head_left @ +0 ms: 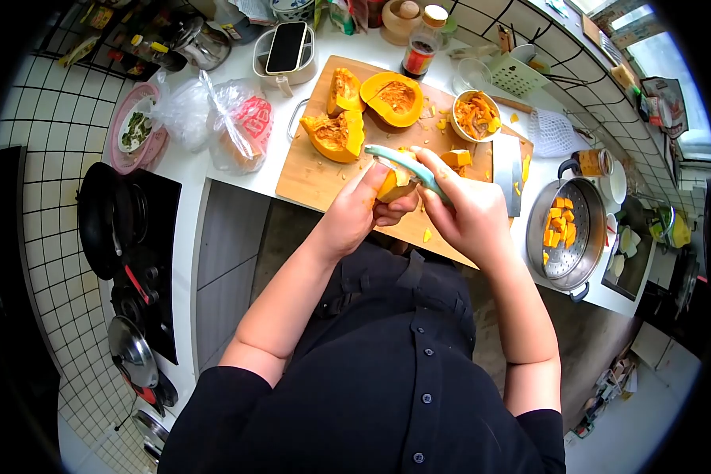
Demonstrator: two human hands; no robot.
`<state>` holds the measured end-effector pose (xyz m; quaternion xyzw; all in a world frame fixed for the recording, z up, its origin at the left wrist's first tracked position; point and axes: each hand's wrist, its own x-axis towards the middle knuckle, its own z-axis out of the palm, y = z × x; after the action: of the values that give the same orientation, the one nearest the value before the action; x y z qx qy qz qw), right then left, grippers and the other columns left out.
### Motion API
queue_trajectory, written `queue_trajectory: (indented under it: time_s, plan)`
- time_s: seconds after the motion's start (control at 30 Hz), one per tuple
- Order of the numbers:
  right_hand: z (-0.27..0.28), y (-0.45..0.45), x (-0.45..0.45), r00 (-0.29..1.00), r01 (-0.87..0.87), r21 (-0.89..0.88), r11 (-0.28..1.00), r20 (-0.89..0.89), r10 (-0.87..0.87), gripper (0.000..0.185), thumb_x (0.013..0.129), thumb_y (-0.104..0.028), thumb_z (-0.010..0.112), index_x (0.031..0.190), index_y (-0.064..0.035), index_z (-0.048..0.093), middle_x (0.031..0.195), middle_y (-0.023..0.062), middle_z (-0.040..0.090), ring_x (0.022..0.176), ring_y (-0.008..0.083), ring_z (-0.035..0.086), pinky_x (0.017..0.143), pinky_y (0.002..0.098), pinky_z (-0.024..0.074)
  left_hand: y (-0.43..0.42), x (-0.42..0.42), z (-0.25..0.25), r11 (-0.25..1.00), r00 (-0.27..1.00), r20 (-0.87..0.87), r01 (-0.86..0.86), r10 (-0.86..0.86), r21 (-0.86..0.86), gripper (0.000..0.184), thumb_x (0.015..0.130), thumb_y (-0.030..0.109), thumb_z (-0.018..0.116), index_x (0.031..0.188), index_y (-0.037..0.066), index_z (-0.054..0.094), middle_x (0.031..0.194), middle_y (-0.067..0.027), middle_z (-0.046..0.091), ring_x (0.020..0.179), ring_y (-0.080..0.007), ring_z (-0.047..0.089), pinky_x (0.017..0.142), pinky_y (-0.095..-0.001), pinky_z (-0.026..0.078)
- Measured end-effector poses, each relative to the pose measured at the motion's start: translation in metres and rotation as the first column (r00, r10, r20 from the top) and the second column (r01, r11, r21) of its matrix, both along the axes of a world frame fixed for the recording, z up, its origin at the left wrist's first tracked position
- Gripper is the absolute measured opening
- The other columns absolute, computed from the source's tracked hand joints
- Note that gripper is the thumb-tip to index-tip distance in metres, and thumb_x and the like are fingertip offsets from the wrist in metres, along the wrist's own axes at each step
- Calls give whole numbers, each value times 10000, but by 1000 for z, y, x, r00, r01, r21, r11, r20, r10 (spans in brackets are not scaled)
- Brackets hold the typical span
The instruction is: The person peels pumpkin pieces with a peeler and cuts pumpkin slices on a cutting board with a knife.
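My left hand [365, 204] is closed around a piece of pumpkin [395, 183], held above the near edge of the wooden cutting board [308, 183]. In my right hand [468, 204] is a light teal peeler [428, 180], its head lying across the top of the pumpkin piece. On the board behind them rest a pumpkin half [392, 99] and two cut pumpkin wedges [338, 137]. A smaller pumpkin chunk [457, 159] sits right of my hands, near a wide cleaver blade [506, 175]. Scraps of peel are scattered over the wood.
A bowl of pumpkin scraps [475, 117] stands at the board's back right. Farther right, a steamer pot [567, 257] holds pumpkin cubes. A sauce bottle [424, 43] is behind the board; plastic bags [239, 134] lie left. The stove [154, 261] is at far left.
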<state>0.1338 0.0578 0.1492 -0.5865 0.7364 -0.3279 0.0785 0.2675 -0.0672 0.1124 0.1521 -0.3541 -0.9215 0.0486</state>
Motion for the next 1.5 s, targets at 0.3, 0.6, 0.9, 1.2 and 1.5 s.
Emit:
queue_trajectory:
  time_s: [0.3, 0.6, 0.9, 1.2, 1.5]
  plan:
    - [-32, -4, 10, 957, 136, -58, 989, 264, -116, 387, 843, -141, 628, 1216, -56, 565, 730, 130, 643, 613, 259, 646, 567, 339, 506, 3, -5, -5, 998, 998, -18, -60, 60, -19, 399, 1009, 403, 270, 1068, 78, 492, 731, 5, 447, 603, -57, 340, 544, -202, 287]
    - [-34, -12, 13, 922, 174, -92, 980, 364, -130, 385, 861, -120, 610, 1231, -41, 543, 755, 159, 646, 620, 267, 648, 589, 320, 510, 8, -8, -7, 965, 986, -8, -166, 168, -205, 344, 1012, 363, 280, 1114, 89, 462, 748, 1, 450, 606, -54, 346, 536, -193, 285]
    - [-24, -10, 8, 979, 88, -94, 992, 191, -69, 415, 865, -119, 605, 1267, -54, 523, 774, 152, 653, 643, 274, 652, 592, 333, 512, 3, 3, -8, 986, 994, -15, -107, 106, -125, 275, 1013, 319, 308, 1114, 90, 423, 772, 0, 463, 613, -47, 365, 549, -194, 311]
    - [-33, -19, 34, 687, 237, -60, 970, 716, -123, 386, 867, -87, 585, 1243, -21, 530, 862, 198, 654, 728, 290, 669, 660, 330, 525, 15, -3, -7, 853, 958, -32, -268, 285, -448, 337, 1006, 343, 301, 1138, 67, 441, 766, 0, 452, 600, -51, 343, 534, -193, 273]
    - [-28, -10, 16, 954, 167, -4, 986, 254, -161, 426, 881, -126, 592, 1297, -86, 512, 908, 189, 663, 708, 265, 664, 666, 335, 521, 10, 5, -9, 982, 993, -65, -111, 102, -154, 331, 1005, 349, 286, 1081, 61, 428, 756, -14, 447, 612, -63, 346, 562, -201, 293]
